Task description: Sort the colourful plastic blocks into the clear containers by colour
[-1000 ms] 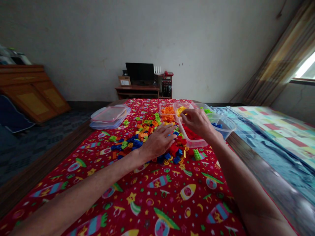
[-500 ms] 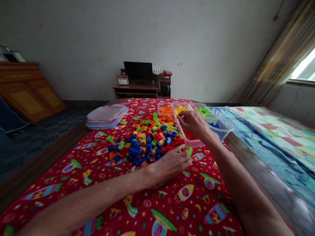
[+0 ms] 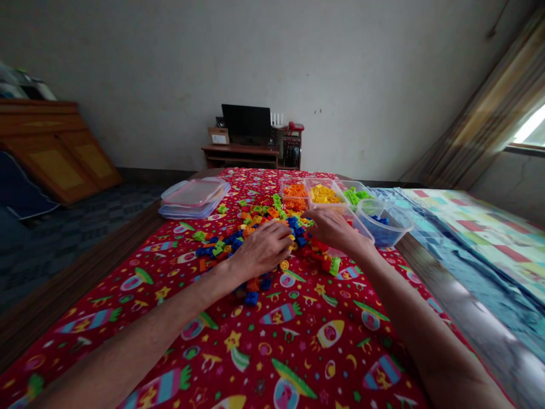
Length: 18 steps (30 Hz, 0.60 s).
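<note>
My left hand [image 3: 266, 247] rests over a heap of mixed toy building bricks [image 3: 217, 248], its fingers curled. A yellow brick [image 3: 292, 241] shows at its fingertips. At the heap's right side, my right hand [image 3: 332, 228] is low, fingers pointing left and apart, with bricks near the tips; I see nothing held in it. Beyond it stand clear plastic boxes: one with orange bricks [image 3: 294, 191], one with yellow bricks [image 3: 324, 195], one with green bricks [image 3: 356, 196]. The red bricks' box [image 3: 365, 228] is partly hidden by my right hand. Blue bricks [image 3: 380, 220] lie in a round tub [image 3: 389, 236].
Stacked plastic lids [image 3: 193, 199] lie on the table's left side. A red patterned cloth [image 3: 264, 341] covers the tabletop. A few loose bricks, including a blue one [image 3: 251, 298], lie near the front of the heap. A bed [image 3: 481, 227] stands to the right.
My right hand has moved from above the yellow bricks' box down to the heap's right side. My left hand swept right along the heap's front, then returned left over it.
</note>
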Each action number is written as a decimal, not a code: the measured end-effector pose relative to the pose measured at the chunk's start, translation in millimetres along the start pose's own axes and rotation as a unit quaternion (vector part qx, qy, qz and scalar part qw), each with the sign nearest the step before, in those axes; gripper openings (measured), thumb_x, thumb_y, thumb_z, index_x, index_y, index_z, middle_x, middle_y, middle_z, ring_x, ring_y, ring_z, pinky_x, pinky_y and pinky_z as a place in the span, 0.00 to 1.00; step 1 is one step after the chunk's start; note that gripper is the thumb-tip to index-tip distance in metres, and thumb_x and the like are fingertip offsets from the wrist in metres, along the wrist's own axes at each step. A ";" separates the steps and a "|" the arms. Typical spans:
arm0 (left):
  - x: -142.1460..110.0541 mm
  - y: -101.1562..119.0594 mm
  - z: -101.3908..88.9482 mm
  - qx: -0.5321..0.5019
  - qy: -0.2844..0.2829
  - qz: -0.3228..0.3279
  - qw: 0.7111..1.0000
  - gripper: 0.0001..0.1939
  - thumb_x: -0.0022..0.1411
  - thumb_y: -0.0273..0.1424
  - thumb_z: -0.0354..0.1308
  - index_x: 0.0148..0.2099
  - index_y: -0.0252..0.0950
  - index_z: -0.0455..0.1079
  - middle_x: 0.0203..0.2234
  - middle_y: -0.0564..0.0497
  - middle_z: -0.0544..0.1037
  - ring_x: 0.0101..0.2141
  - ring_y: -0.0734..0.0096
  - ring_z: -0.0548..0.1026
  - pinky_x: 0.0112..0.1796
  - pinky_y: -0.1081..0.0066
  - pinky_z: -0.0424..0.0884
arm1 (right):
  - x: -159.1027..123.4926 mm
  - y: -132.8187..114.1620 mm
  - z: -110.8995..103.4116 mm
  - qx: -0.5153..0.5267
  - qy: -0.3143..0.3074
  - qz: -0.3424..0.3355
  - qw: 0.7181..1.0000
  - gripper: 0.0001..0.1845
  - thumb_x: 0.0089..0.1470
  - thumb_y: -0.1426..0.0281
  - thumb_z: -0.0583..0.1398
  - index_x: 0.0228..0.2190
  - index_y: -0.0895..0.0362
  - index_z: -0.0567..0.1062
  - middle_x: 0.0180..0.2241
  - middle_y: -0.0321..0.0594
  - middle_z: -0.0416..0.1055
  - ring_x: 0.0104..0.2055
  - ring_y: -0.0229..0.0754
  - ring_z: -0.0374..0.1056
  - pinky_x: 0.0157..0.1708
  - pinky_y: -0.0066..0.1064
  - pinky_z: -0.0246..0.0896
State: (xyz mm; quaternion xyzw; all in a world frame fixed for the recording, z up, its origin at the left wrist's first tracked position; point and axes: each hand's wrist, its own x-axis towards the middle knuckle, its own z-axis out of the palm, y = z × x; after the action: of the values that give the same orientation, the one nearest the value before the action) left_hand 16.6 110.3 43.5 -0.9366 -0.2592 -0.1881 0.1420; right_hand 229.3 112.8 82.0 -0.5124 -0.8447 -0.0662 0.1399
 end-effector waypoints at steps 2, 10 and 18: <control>-2.4 -12.1 -0.9 -0.029 0.020 -0.041 0.999 0.09 0.65 0.31 0.52 0.43 0.35 0.72 0.46 0.44 0.74 0.48 0.59 0.70 0.52 0.58 0.65 | -2.7 1.5 8.7 0.002 -0.022 -0.033 0.999 0.21 0.54 0.78 0.55 0.49 0.55 0.72 0.45 0.46 0.73 0.45 0.43 0.67 0.41 0.32 0.60; -12.5 -50.4 -3.8 -0.151 0.043 -0.153 0.976 0.11 0.62 0.29 0.50 0.39 0.35 0.75 0.39 0.47 0.79 0.41 0.64 0.76 0.46 0.65 0.71 | 0.1 -1.8 17.1 0.008 -0.042 -0.078 0.996 0.16 0.52 0.83 0.50 0.38 0.60 0.73 0.32 0.43 0.72 0.32 0.37 0.64 0.34 0.27 0.56; -11.1 -41.0 -13.4 -0.156 0.018 -0.105 0.982 0.10 0.61 0.35 0.56 0.41 0.36 0.74 0.39 0.47 0.79 0.41 0.64 0.75 0.44 0.66 0.70 | 2.0 -11.0 8.7 0.065 -0.033 -0.072 0.995 0.13 0.56 0.79 0.50 0.36 0.60 0.73 0.28 0.41 0.71 0.27 0.35 0.61 0.28 0.27 0.49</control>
State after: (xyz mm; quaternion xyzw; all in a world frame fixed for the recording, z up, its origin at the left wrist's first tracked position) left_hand -18.0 134.5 57.6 -0.9113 -0.3210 -0.2567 -0.0222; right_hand 217.2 111.6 74.7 -0.4417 -0.8862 -0.0041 0.1398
